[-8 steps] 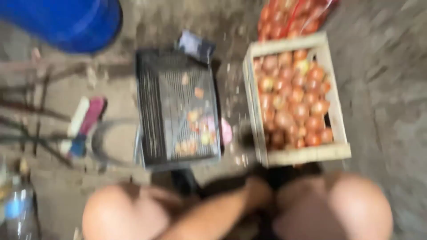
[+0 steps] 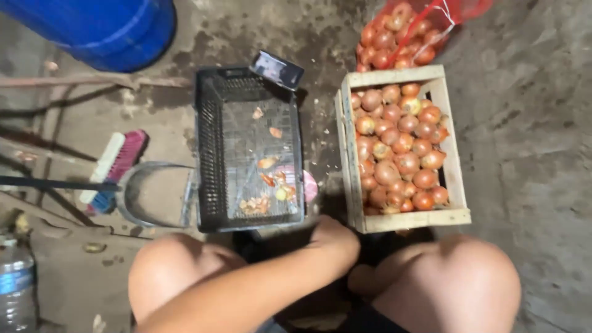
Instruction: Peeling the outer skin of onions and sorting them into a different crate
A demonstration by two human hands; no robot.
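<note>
Left hand: the left hand [image 2: 336,239] is reached across between the bare knees and rests just at the near left corner of the slatted pale wooden crate [image 2: 407,219]. Only its back is seen, with the fingers curled under.
Left grip: it cannot be told whether anything is held in it.
Right hand: what appears to be the right hand [image 2: 365,282] is tucked low beside the right knee and is mostly hidden. Its grip cannot be told either.
Wooden crate: it is filled almost to the rim with round brown-skinned onions [image 2: 401,145] and stands on the grey concrete floor [image 2: 530,154].
Black crate: a black plastic lattice crate [image 2: 209,148] stands just left of the wooden one. Only scraps of orange onion skin [image 2: 265,200] lie near its near edge.
Far edge: a dark rectangular phone [image 2: 279,69] is propped on the black crate's far right corner.
Behind: a red mesh sack of onions [image 2: 431,18] lies past the wooden crate's far edge.
Around: a blue plastic barrel [image 2: 105,28], a pink-bristled brush [image 2: 117,160] and a clear plastic bottle [image 2: 15,283] are seen to the left.
Handling, as a judgement: the onions along the near edge are best reached. The dry skins are likely to slip, so the whole bulb should be cupped rather than pinched, and the phone's corner should be avoided.
</note>
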